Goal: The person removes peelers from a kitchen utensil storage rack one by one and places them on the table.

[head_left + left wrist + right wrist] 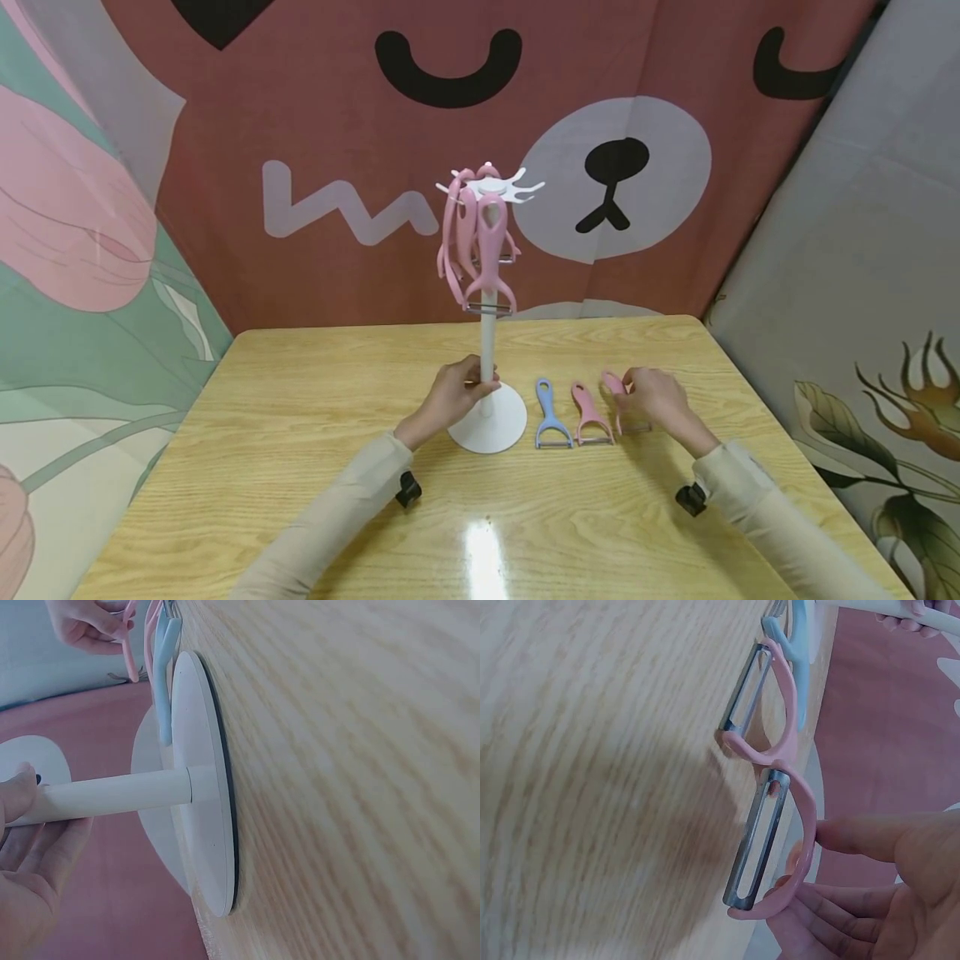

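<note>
1. Nearest to me are the person's two pale sleeves (337,512), a small black device (408,490) at each wrist, reaching over the wood-grained surface (225,433).
2. The right hand (657,396) pinches the rightmost pink peeler (613,383), thumb and fingers together on it; I can't tell whether its blade end touches the surface.
3. Just beside it, another pink peeler (586,402) lies flat, then a blue peeler (547,402), both with blades toward the person.
4. The left hand (450,392) is clamped round the lower pole of a white stand (488,333), whose round base (506,429) sits flat, left of the blue peeler.
5. Up top, several pink peelers (491,242) hang from the white hooks (525,187), bunched at the left and front.
6. Behind everything hangs a reddish cartoon cloth (337,108), beyond the surface's far edge.
</note>
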Demonstrator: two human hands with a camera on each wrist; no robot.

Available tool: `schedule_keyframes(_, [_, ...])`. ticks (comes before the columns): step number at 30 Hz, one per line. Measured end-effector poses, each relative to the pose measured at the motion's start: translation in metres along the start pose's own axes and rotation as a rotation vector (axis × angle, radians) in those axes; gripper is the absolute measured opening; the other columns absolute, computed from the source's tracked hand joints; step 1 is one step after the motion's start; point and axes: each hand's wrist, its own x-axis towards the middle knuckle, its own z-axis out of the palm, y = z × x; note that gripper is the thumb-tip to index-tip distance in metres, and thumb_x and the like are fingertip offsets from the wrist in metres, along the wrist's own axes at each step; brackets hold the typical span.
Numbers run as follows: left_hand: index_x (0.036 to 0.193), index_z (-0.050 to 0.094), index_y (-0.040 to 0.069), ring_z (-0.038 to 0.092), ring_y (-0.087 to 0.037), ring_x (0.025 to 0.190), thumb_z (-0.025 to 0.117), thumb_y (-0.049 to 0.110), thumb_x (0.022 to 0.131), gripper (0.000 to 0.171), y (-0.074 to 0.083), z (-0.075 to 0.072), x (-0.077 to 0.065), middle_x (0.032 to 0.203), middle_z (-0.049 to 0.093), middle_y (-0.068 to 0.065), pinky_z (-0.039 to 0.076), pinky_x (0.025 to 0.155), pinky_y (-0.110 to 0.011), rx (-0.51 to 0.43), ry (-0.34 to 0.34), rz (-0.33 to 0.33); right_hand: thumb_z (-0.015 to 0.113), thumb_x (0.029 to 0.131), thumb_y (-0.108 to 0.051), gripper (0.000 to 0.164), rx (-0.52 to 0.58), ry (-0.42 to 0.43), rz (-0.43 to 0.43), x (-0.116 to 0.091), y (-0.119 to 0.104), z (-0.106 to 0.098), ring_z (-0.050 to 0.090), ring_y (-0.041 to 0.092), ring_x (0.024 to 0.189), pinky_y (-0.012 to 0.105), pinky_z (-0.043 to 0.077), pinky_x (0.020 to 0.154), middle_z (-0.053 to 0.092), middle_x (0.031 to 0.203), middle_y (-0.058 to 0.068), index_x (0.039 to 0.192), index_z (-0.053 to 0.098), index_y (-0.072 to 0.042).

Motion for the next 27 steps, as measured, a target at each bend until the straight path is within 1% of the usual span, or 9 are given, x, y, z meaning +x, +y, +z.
schedule_keyframes(4, [0.106, 0.065, 0.001, 0.072, -0.022, 0.088, 0.072, 0.010, 0.091, 0.019, -0.001, 0.000, 0.000, 0.094, 0.073, -0.009, 0.059, 0.075, -0.026, 0.005, 0.006, 0.012, 0.071, 0.089, -0.023, 0.033, -0.009, -0.011, 0.003, -0.001, 0.001, 0.001, 0.063, 0.031, 0.076, 0.044, 0.052, 0.059, 0.069, 0.092, 0.018, 0.107, 0.068, 0.004])
schedule_keyframes(10, [0.105, 0.066, 0.001, 0.072, -0.022, 0.087, 0.074, 0.009, 0.090, 0.019, -0.001, 0.001, 0.000, 0.093, 0.073, -0.008, 0.058, 0.075, -0.024, -0.012, 0.016, 0.017, 0.072, 0.088, -0.022, 0.030, -0.017, -0.035, 0.005, 0.001, 0.006, 0.009, 0.063, 0.028, 0.074, 0.042, 0.052, 0.059, 0.069, 0.090, 0.015, 0.103, 0.070, 0.003])
schedule_keyframes(13, [0.105, 0.066, 0.001, 0.072, -0.022, 0.087, 0.074, 0.010, 0.090, 0.019, -0.001, 0.002, 0.000, 0.092, 0.073, -0.008, 0.058, 0.076, -0.024, -0.013, 0.016, 0.013, 0.073, 0.087, -0.022, 0.030, -0.019, -0.045, 0.015, 0.001, 0.007, 0.013, 0.062, 0.026, 0.073, 0.041, 0.052, 0.058, 0.069, 0.091, 0.015, 0.104, 0.070, 0.003])
schedule_keyframes(19, [0.106, 0.066, 0.001, 0.072, -0.021, 0.088, 0.073, 0.012, 0.091, 0.019, -0.001, 0.001, -0.001, 0.093, 0.073, -0.008, 0.058, 0.076, -0.024, 0.000, 0.010, 0.004, 0.071, 0.089, -0.023, 0.033, -0.017, -0.054, 0.024, -0.001, 0.007, 0.016, 0.061, 0.026, 0.073, 0.039, 0.050, 0.056, 0.069, 0.099, 0.019, 0.108, 0.070, 0.002])
schedule_keyframes(27, [0.106, 0.066, 0.001, 0.072, -0.020, 0.088, 0.073, 0.012, 0.091, 0.020, -0.001, 0.001, -0.001, 0.093, 0.073, -0.007, 0.058, 0.076, -0.024, 0.000, 0.009, -0.010, 0.072, 0.089, -0.022, 0.030, 0.006, -0.051, 0.015, -0.003, 0.008, 0.018, 0.059, 0.023, 0.067, 0.038, 0.049, 0.054, 0.069, 0.092, 0.015, 0.105, 0.069, 0.002])
